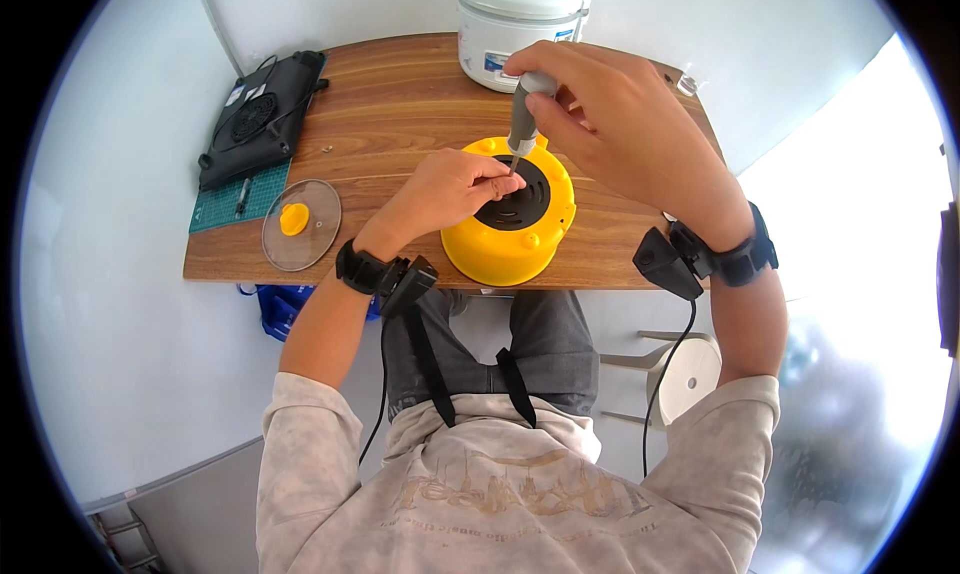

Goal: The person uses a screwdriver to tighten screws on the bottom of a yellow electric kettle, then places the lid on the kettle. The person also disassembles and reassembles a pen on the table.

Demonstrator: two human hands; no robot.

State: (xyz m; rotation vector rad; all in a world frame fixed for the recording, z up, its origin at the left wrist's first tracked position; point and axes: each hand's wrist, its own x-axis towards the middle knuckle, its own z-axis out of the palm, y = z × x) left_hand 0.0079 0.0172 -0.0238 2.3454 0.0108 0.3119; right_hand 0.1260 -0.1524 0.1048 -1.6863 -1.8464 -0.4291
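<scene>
An upturned yellow appliance base (505,261) with a slotted black bottom plate (530,207) rests near the front edge of the table. My right hand (622,109) grips the grey handle of a screwdriver (523,124) from above, its shaft pointing down at the plate. Close to the shaft's lower end, my left hand (455,186) has thumb and fingers pinched together over the plate. Whatever lies between those fingertips, and the screwdriver's tip, is hidden.
Left on the wooden table (390,104) lie a glass lid (318,229) with a yellow knob, a green cutting mat (266,196) and an upturned black appliance (282,104) with a cord. A white rice cooker (520,29) stands at the back. A stool (690,374) is below right.
</scene>
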